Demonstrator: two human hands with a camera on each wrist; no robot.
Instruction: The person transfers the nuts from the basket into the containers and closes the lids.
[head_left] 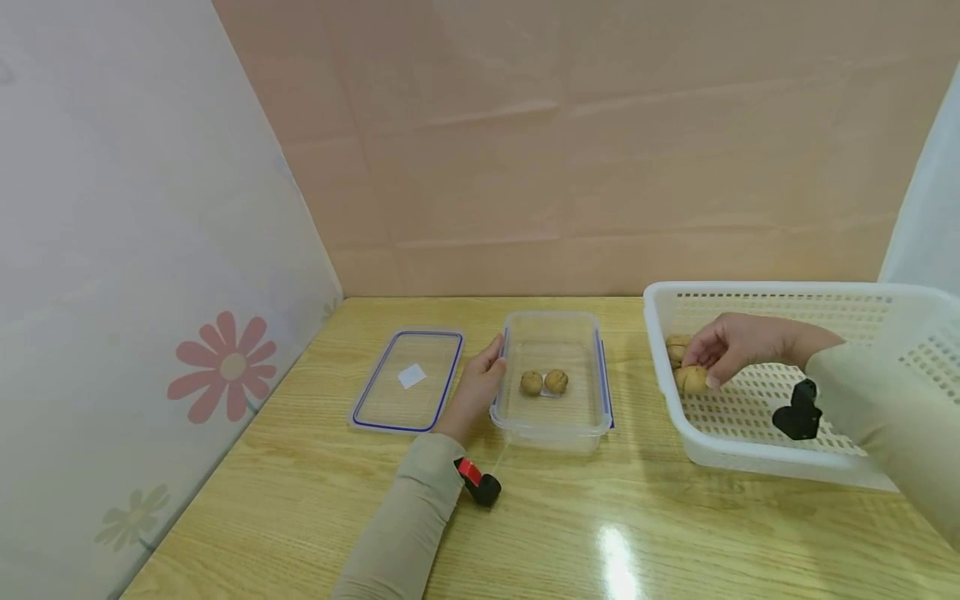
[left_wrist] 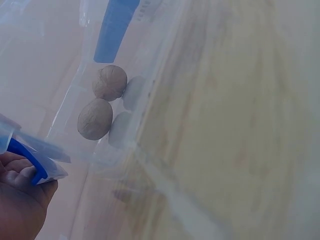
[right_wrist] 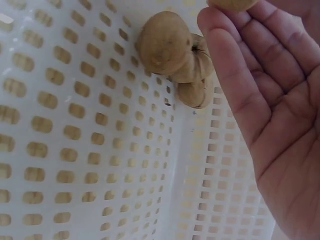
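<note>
The right hand (head_left: 731, 343) pinches a walnut (head_left: 692, 379) at its 7 o'clock inside the white basket (head_left: 750, 450), while the left hand (head_left: 480, 385) grips the clear container (head_left: 555, 425) edge.

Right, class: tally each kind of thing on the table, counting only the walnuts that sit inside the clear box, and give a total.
Walnuts in the clear box: 2
Clear box: 1
Blue-rimmed lid: 1
White basket: 1
Total: 5
</note>
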